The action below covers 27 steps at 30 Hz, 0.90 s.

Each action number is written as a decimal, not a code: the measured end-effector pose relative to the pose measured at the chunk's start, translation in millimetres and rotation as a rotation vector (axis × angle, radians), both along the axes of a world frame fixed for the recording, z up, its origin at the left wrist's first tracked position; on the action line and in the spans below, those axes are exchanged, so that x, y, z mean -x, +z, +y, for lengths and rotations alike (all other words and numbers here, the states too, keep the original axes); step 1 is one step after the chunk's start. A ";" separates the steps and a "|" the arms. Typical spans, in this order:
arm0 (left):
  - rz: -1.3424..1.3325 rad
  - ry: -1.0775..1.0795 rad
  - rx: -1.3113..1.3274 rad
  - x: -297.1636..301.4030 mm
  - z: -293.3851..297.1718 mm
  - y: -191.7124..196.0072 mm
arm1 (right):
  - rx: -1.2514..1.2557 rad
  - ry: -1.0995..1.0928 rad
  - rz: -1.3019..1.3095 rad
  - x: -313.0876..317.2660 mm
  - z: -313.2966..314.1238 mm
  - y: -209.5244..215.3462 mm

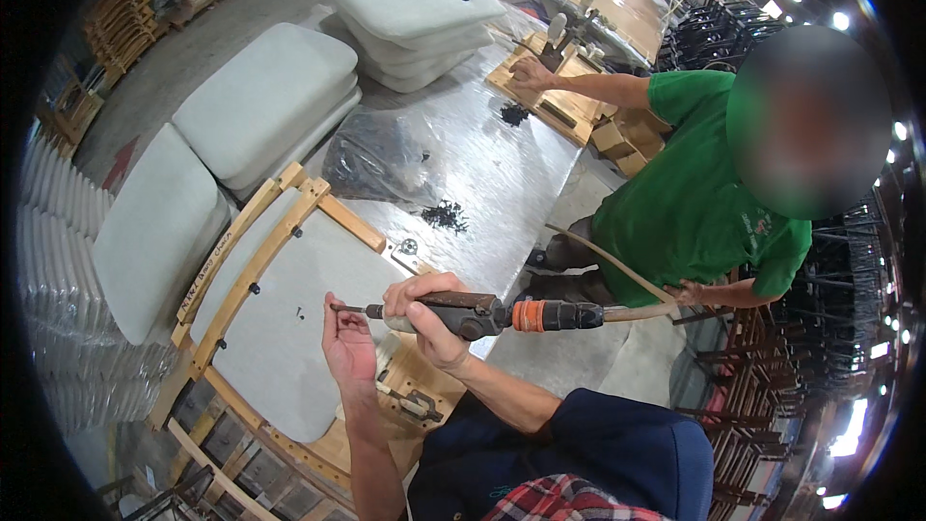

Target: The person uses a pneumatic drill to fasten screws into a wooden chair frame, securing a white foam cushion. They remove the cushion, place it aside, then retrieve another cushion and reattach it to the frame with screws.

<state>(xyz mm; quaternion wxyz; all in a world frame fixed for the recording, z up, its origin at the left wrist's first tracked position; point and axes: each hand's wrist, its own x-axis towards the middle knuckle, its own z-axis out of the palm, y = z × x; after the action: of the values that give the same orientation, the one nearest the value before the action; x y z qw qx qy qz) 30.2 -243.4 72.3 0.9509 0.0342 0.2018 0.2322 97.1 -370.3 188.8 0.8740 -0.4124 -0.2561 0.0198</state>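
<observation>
My right hand (424, 314) is wrapped round a black air screwdriver (473, 315) with an orange band, held level, its thin bit pointing left. At the bit's tip, the fingers of my left hand (349, 352) are pinched together; whatever small piece is between them is too small to make out. Just below both hands lies a pale grey seat panel (270, 328), framed by a wooden jig (285, 222). Several black fittings (254, 288) sit along the jig's curved bar, and a few small dark bits (300, 313) lie on the panel. A toggle clamp (422, 405) is fixed on the jig's near right.
Black screws (445, 216) lie heaped by a clear plastic bag (381, 154) on the metal-topped table (502, 193). Stacked pale panels (265, 101) line the left and back. A co-worker in green (694, 174) stands right, one hand at another wooden jig (550, 96).
</observation>
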 end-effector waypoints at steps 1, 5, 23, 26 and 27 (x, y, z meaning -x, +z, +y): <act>0.022 0.018 -0.009 -0.2 -1.1 2.9 | 0.002 0.002 0.005 0.4 0.3 0.7; 0.202 0.081 -0.156 0.5 -4.0 10.4 | 0.047 0.007 0.047 3.1 -2.1 1.6; 0.316 -0.357 -0.766 46.0 29.7 4.7 | -0.037 0.115 0.215 -2.0 -18.5 -2.3; 0.374 -0.398 -0.856 51.4 34.1 12.0 | -0.027 0.123 0.236 -1.1 -20.5 -1.6; 0.365 -0.406 -0.861 54.5 36.1 11.8 | -0.032 0.127 0.253 -0.4 -20.3 -0.7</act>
<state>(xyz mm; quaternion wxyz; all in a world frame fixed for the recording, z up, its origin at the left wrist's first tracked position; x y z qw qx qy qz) -24.3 -207.3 84.0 0.8258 0.5015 0.2399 0.0951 97.6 -390.6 188.1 0.9028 -0.3754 -0.1700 0.1229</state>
